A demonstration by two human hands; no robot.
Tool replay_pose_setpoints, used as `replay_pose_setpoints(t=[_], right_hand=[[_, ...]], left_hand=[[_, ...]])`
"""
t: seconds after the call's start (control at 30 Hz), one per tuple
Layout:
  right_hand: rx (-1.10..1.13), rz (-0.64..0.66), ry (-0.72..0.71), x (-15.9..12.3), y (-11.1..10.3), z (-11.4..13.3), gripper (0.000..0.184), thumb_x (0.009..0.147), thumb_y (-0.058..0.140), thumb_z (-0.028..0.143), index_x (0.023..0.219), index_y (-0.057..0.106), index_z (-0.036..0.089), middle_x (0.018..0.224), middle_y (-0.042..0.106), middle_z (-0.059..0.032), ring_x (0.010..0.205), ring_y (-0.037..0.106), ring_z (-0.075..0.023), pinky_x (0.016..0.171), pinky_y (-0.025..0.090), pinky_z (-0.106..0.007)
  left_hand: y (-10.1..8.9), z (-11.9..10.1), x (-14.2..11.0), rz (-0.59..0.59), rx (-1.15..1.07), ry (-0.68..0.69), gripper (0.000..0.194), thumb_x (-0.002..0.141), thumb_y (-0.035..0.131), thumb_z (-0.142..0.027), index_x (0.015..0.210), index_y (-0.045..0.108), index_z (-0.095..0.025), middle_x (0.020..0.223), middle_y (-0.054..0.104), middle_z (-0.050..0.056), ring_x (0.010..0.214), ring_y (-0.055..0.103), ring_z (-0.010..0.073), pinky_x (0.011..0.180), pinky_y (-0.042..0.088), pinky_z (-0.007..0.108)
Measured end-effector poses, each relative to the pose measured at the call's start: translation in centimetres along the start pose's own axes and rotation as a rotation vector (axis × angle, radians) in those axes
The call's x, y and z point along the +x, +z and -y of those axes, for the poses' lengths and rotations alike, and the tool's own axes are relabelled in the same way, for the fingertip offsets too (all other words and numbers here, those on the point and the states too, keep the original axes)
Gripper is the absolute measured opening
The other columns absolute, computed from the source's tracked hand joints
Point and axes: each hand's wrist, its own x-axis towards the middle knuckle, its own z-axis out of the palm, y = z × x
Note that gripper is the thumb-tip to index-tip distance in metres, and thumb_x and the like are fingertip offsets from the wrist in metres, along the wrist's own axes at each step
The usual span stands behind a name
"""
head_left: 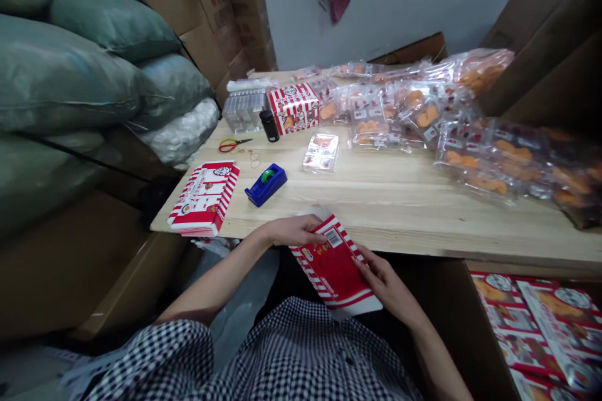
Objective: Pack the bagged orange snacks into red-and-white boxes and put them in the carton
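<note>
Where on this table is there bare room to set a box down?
Bare wood lies between the blue tape dispenser and the orange-filled plastic bags, along the table's front edge. Bags crowd the back right.

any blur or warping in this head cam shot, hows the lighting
In the head view, wide-angle distortion bows the edge of the wooden table; the light is dim and flat, darker toward the right corners; the plastic bags show small glare spots; the red-and-white carton looks sharp, without obvious motion blur.
</note>
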Motion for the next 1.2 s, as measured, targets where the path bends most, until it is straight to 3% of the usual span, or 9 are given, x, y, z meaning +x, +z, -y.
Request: replay_pose_setpoints(t=[0.13, 0.27, 0.37, 0.47, 0.63, 0.77, 0.83, 0.93, 1.2], right_hand=[[-0.314, -0.078, -0.07, 0.0, 1.5, -0.2, 0.089, 0.087, 0.067, 0.05, 0.158, 0.017, 0.032, 0.151, 0.046, -0.0113, 0.136, 0.048, -0.0318, 0.108, 0.043, -0.053], [-0.878, -0.332, -0.114, 0.9, 3.8, -1.3, 0.148, 0.045, 0.092, 0.061, 0.16, 0.005, 0.024, 0.156, 0.026, -0.025, 0.139, 0.032, -0.0506, 0.107, 0.031, -0.068], [-1.073, -0.463, -0.139, 1.7, 4.8, -2.1, 0.148, 0.046, 0.092, 0.057, 0.159, 0.003, 0.021, 0.157, 0.021, -0.0284, 0.139, 0.028, -0.0545, 0.106, 0.028, -0.071], [-1.06, -0.504, -0.162, 2.1, 5.0, -2.1, 0.126, 0.065, 0.083, 0.041, 0.159, 0.002, 0.024, 0.152, 0.03, -0.0248, 0.134, 0.038, -0.0481, 0.1, 0.04, -0.064], [-0.744, -0.544, -0.114, 2.6, 4.0, -0.9, 0.099, 0.079, 0.067, 0.029, 0.16, 0.009, 0.029, 0.131, 0.055, -0.0145, 0.111, 0.061, -0.0343, 0.087, 0.055, -0.049], [-0.394, -0.677, -0.071, 2.9, 2.7, -0.3, 0.11, 0.072, 0.078, 0.04, 0.159, 0.012, 0.026, 0.148, 0.048, -0.0158, 0.122, 0.059, -0.0344, 0.098, 0.051, -0.051], [-0.27, -0.683, -0.079, 2.8, 2.8, -0.1, 0.118, 0.068, 0.082, 0.041, 0.159, 0.011, 0.025, 0.15, 0.046, -0.0171, 0.122, 0.059, -0.0341, 0.099, 0.051, -0.051], [-0.22, -0.616, -0.126, 2.3, 3.9, 0.4, 0.122, 0.067, 0.083, 0.038, 0.16, 0.004, 0.026, 0.15, 0.043, -0.0186, 0.126, 0.055, -0.0345, 0.099, 0.051, -0.052], [-0.428, -0.602, -0.148, 0.9, 6.5, 0.9, 0.124, 0.075, 0.077, 0.029, 0.157, -0.016, 0.03, 0.155, 0.018, -0.0208, 0.141, 0.034, -0.0425, 0.105, 0.04, -0.064]], left_hand=[[-0.2, 0.4, 1.8, -0.073, -0.071, -0.012, 0.026, 0.088, 0.062, -0.041, 0.095, 0.077, -0.02, 0.085, 0.076, 0.007, 0.069, 0.069, 0.0188, 0.067, 0.055, 0.03], [0.3, 0.2, 3.7, -0.122, -0.137, -0.021, 0.019, 0.085, 0.065, -0.032, 0.088, 0.076, -0.017, 0.081, 0.076, 0.007, 0.066, 0.069, 0.019, 0.068, 0.056, 0.031], [0.8, -0.5, 4.8, -0.126, -0.186, -0.097, 0.018, 0.085, 0.062, -0.028, 0.087, 0.073, -0.014, 0.074, 0.074, 0.007, 0.062, 0.068, 0.019, 0.066, 0.055, 0.032], [1.2, -1.6, 5.3, -0.17, -0.018, -0.091, 0.023, 0.089, 0.055, -0.029, 0.085, 0.072, -0.014, 0.071, 0.073, 0.006, 0.063, 0.068, 0.0193, 0.066, 0.055, 0.031], [2.9, -2.7, 4.1, -0.711, 0.556, 0.329, 0.027, 0.096, 0.048, -0.031, 0.098, 0.07, -0.015, 0.096, 0.074, 0.01, 0.092, 0.069, 0.0231, 0.088, 0.054, 0.037], [6.6, 0.2, 2.5, -1.228, 0.476, 0.446, 0.056, 0.096, 0.054, -0.035, 0.147, 0.041, -0.016, 0.154, 0.042, 0.016, 0.144, 0.039, 0.0268, 0.119, 0.031, 0.047], [8.7, 2.3, 2.4, -1.113, 0.309, 0.335, 0.069, 0.094, 0.057, -0.039, 0.152, 0.03, -0.014, 0.157, 0.036, 0.019, 0.147, 0.034, 0.0289, 0.12, 0.03, 0.049], [11.1, 4.0, 2.9, -0.855, 0.022, 0.296, 0.071, 0.093, 0.059, -0.04, 0.152, 0.029, -0.015, 0.147, 0.052, 0.018, 0.13, 0.055, 0.028, 0.109, 0.045, 0.044], [11.8, 1.8, 3.3, -0.75, -0.121, 0.349, 0.062, 0.084, 0.072, -0.035, 0.14, 0.049, -0.019, 0.135, 0.063, 0.012, 0.119, 0.062, 0.0271, 0.105, 0.047, 0.041]])
